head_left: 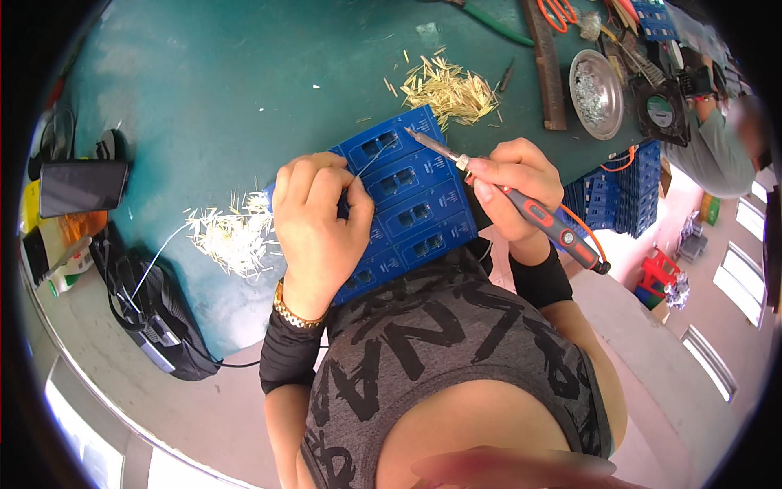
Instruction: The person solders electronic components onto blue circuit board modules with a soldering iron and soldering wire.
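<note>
Cluttering the upper right: metal bowl, black fan. Right hand grips a soldering iron; left hand pinches wire, blocking some blue board.

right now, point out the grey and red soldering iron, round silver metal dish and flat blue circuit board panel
Grey and red soldering iron (539, 215), head view: handle
Round silver metal dish (605, 126), head view: lower wall
Flat blue circuit board panel (401, 199), head view: central surface
</note>
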The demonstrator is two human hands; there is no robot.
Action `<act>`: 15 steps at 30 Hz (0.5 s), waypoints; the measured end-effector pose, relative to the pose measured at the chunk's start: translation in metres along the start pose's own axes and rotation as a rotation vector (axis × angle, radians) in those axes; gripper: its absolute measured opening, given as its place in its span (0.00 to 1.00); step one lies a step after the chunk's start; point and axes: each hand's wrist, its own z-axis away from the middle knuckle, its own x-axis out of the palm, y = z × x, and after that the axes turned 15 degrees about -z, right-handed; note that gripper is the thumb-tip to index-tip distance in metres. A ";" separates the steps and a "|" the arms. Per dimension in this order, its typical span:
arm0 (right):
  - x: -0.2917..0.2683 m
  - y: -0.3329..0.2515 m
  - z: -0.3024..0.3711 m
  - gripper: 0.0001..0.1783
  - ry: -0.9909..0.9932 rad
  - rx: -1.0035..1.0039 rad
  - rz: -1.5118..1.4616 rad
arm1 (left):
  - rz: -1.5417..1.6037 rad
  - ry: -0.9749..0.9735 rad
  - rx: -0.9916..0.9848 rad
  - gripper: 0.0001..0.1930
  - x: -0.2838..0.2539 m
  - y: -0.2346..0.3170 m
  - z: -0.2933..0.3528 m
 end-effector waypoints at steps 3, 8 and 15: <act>-0.001 0.004 0.005 0.12 0.216 -0.008 -0.172 | 0.056 0.008 0.000 0.08 -0.001 0.002 -0.001; -0.010 0.004 0.015 0.16 0.763 0.320 -0.967 | -0.005 -0.064 -0.021 0.08 -0.007 0.003 0.007; -0.025 0.011 0.016 0.21 0.697 0.305 -1.163 | -0.023 -0.098 -0.021 0.08 -0.007 0.005 0.006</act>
